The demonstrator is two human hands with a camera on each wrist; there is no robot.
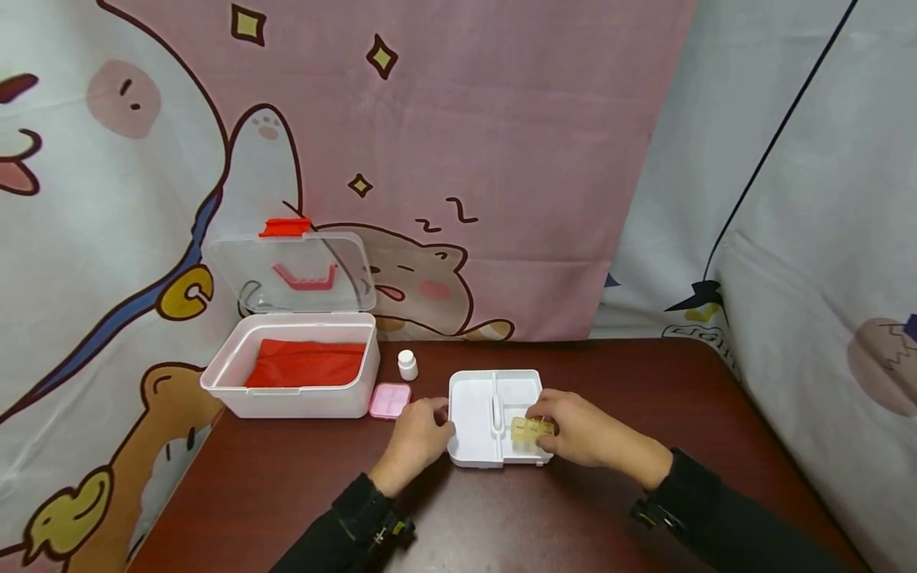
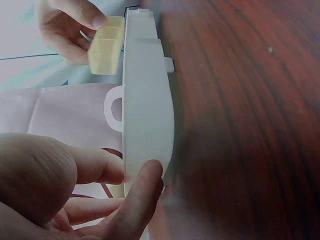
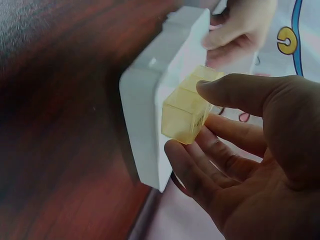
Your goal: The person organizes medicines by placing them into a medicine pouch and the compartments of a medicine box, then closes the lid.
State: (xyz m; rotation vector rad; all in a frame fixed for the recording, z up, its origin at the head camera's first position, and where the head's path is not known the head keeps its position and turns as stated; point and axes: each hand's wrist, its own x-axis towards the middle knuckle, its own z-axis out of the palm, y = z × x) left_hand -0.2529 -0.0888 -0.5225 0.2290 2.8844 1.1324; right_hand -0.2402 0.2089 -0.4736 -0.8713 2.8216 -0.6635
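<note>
A white compartment case (image 1: 473, 422) lies open on the table, with a raised handle (image 1: 497, 410) along its middle. My left hand (image 1: 421, 438) holds the case by its left side; in the left wrist view one finger lies along the outer wall (image 2: 147, 100) and another is at the rim. Over the right-hand compartments, my right hand (image 1: 576, 427) grips a translucent yellow pill organizer (image 1: 528, 430) between thumb and fingers. Seen from the right wrist, the organizer (image 3: 185, 107) has several small sections in a row and dark print on one side.
Behind and left stands a white bin (image 1: 301, 402) with its clear lid (image 1: 294, 274) raised and a red folded item (image 1: 304, 364) inside. A small white bottle (image 1: 407, 366) and a pink square pill case (image 1: 390, 400) sit between bin and white case. Printed cloth (image 1: 516, 159) hangs behind the table.
</note>
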